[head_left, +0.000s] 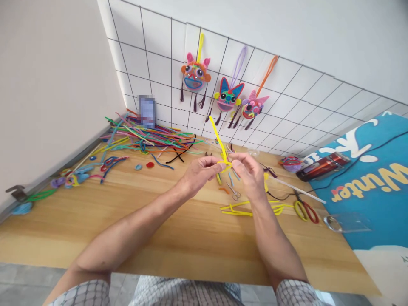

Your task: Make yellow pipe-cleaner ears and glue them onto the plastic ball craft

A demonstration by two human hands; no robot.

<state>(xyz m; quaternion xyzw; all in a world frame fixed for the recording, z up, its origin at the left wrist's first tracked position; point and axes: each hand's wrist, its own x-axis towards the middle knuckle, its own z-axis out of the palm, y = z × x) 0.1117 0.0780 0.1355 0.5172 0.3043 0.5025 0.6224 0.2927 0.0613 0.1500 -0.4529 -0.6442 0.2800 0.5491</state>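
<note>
A yellow pipe cleaner (218, 137) is held up over the middle of the table, its long end pointing up and away, its lower part bent between my fingers. My left hand (204, 172) pinches it from the left with thumb and forefinger. From the other side, my right hand (247, 172) pinches the same bent part. Small scissors (235, 193) lie on the wood just below the hands, with short pipe cleaner pieces around them. Several more yellow pipe cleaners (237, 210) lie beneath my right forearm.
Loose coloured pipe cleaners (153, 138) are heaped at the back left, near a blurred phone (147, 111). Decorated mask ornaments (228, 97) hang on the wire grid (153, 72). Larger scissors (306, 210), a dark red cylinder (323, 165) and a clear cup (347, 223) lie at the right.
</note>
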